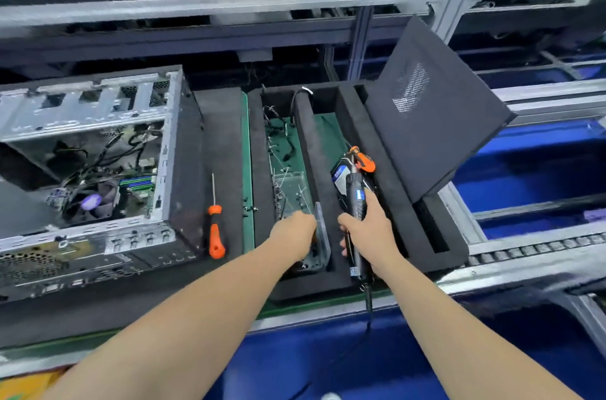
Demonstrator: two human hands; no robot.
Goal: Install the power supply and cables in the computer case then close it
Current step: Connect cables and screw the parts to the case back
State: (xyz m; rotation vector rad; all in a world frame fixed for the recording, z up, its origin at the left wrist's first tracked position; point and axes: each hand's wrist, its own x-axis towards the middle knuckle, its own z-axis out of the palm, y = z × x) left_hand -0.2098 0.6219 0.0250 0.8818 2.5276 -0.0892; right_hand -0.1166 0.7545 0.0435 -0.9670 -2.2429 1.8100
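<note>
The open computer case (pixel 98 170) lies on its side at the left, its motherboard, fan and loose cables showing. My right hand (pixel 367 229) grips a black electric screwdriver (pixel 355 199) over the black foam tray (pixel 387 170), its cord trailing toward me. My left hand (pixel 295 232) reaches into a small clear plastic box (pixel 319 235) in the tray's left slot, fingers curled and hidden inside. The black side panel (pixel 436 117) leans upright against the tray's right side. No power supply is clearly visible.
An orange-handled screwdriver (pixel 214 229) lies on the foam between case and tray. A second orange screwdriver (pixel 364 160) and a boxed drive sit in the tray's right slot. Loose cables (pixel 278 137) fill the left slot. Roller conveyor rails and blue bins lie at right.
</note>
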